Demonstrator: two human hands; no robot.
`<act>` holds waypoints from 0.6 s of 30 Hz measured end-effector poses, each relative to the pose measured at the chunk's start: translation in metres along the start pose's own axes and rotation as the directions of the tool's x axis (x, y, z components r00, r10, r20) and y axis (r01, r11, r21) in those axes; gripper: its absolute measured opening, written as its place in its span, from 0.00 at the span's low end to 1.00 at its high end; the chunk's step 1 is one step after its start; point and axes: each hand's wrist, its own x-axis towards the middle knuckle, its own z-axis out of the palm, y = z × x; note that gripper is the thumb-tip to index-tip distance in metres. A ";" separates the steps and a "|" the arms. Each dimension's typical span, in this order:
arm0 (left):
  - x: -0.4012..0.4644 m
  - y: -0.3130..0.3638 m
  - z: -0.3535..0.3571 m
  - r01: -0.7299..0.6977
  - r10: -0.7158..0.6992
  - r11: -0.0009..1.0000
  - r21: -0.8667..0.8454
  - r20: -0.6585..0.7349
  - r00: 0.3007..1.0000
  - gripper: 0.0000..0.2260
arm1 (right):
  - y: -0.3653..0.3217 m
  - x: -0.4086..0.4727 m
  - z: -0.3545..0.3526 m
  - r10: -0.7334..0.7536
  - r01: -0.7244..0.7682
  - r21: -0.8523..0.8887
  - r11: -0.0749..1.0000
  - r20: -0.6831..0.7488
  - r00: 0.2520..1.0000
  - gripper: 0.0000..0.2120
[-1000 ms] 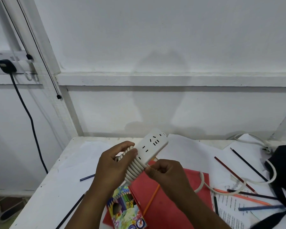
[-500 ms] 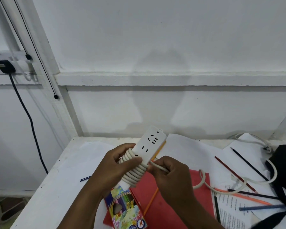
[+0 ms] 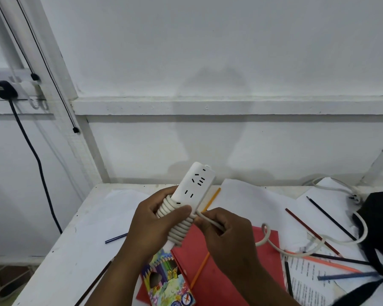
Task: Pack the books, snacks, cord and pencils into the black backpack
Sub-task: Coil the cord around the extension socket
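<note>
Vs 1 s ago: you've tipped the power strip point(image 3: 195, 186) more upright, socket end toward 12 o'clock, and your right hand point(image 3: 224, 234) has shifted from the strip's edge onto the loose cord point(image 3: 272, 244), pinching it just beside the coils. Your left hand point(image 3: 155, 226) stays wrapped round the coiled part, thumb across the wraps. Approx. 8 wraps show; exact count unclear.

Writing: none legible. Printed sheet point(image 3: 307, 286) at 4 o'clock has text too small to read; pencil box point(image 3: 168, 281) at 6 o'clock shows cartoon art and round logos, wording unreadable.

Counts: 1 strip, 1 red folder point(image 3: 210, 279) under your hands, 1 pencil box, approx. 10 loose pencils point(image 3: 312, 230) on the table point(image 3: 75, 246), mostly at 3–4 o'clock. Black backpack point(image 3: 378, 217) at 3 o'clock, table's right edge; the cord's free end loops toward it.
</note>
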 end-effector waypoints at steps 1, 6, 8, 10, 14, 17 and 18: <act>0.001 0.000 -0.002 -0.004 0.004 1.000 0.031 -0.013 1.000 0.18 | 0.000 0.000 -0.001 -0.013 0.013 -0.006 1.000 0.022 1.000 0.10; 0.004 -0.002 -0.011 0.029 -0.023 0.998 0.056 -0.109 0.994 0.20 | 0.012 0.003 -0.012 0.002 0.010 -0.074 0.997 0.159 0.987 0.08; 0.005 -0.005 -0.012 0.044 -0.024 0.992 0.120 -0.163 0.986 0.15 | 0.017 0.005 -0.019 0.016 0.027 -0.181 0.983 0.229 0.973 0.07; 0.006 -0.008 -0.012 0.070 -0.033 0.984 0.163 -0.222 0.975 0.12 | 0.016 0.009 -0.027 0.007 0.079 -0.306 0.949 0.272 0.962 0.09; 0.006 -0.011 -0.013 0.093 -0.022 0.959 0.266 -0.259 0.966 0.15 | 0.008 0.019 -0.046 -0.035 0.153 -0.373 0.915 0.304 0.952 0.09; 0.007 -0.009 -0.012 0.094 -0.018 0.950 0.299 -0.246 0.969 0.16 | 0.003 0.027 -0.054 -0.120 0.247 -0.363 0.898 0.339 0.933 0.11; 0.007 -0.008 -0.012 0.086 -0.014 0.944 0.318 -0.223 0.975 0.16 | 0.002 0.029 -0.054 -0.144 0.271 -0.359 0.893 0.343 0.928 0.11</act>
